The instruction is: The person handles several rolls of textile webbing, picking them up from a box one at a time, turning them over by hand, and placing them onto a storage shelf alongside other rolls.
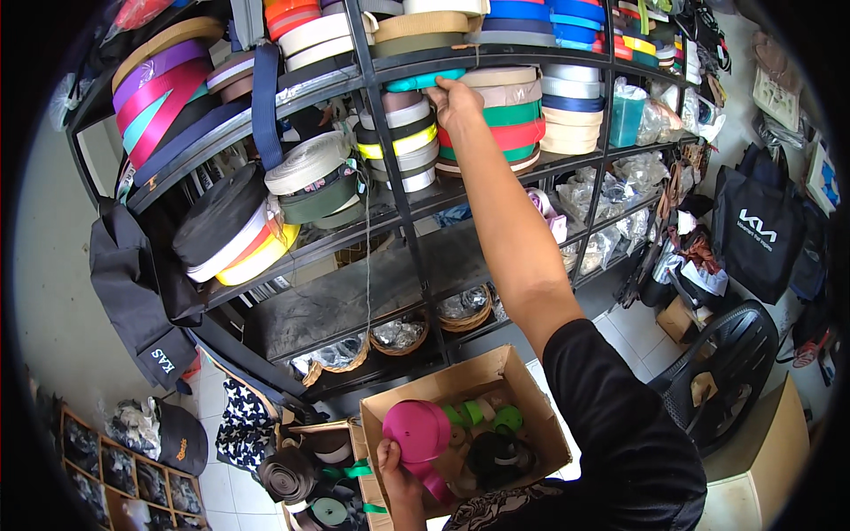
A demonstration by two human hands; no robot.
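At the shelf, my right hand [458, 102] is closed on the edge of a teal webbing roll [416, 82], which lies flat on top of a stack of rolls. A cardboard box [469, 368] is close in front of my body. Inside it, a large pink webbing roll [416, 431] rests tilted at the left side, its loose end hanging down. My left hand [398, 478] grips the pink roll's lower left, beside the box wall; some of its fingers are hidden. Green rolls [507, 418] and a black coil [496, 456] sit beside the pink roll.
Black metal shelving [403, 203] carries several stacks of coloured webbing rolls, with wicker baskets [398, 334] of bagged parts low down. Another carton of rolls [332, 442] stands left of my box. A black chair [730, 372] is at the right, near hanging black bags [757, 217].
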